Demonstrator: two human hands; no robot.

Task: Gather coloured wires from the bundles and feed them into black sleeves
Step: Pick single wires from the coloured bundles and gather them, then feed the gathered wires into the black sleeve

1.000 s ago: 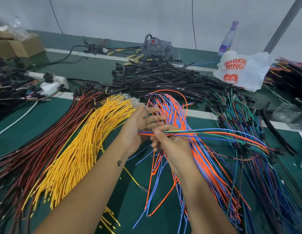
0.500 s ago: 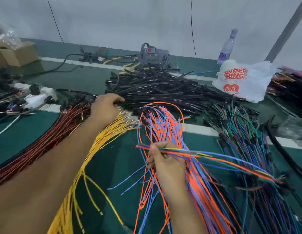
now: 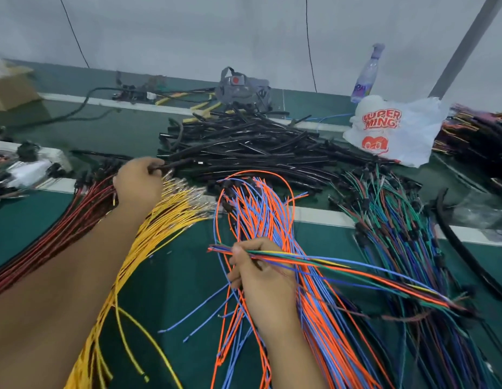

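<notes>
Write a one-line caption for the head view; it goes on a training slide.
Right hand grips a gathered set of coloured wires while left hand pinches a black sleeve from the pile.

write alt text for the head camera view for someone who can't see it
A person's right hand grips a gathered set of coloured wires while the left hand pinches a black sleeve at the edge of the sleeve pile, with wire bundles spread across a green table.
</notes>
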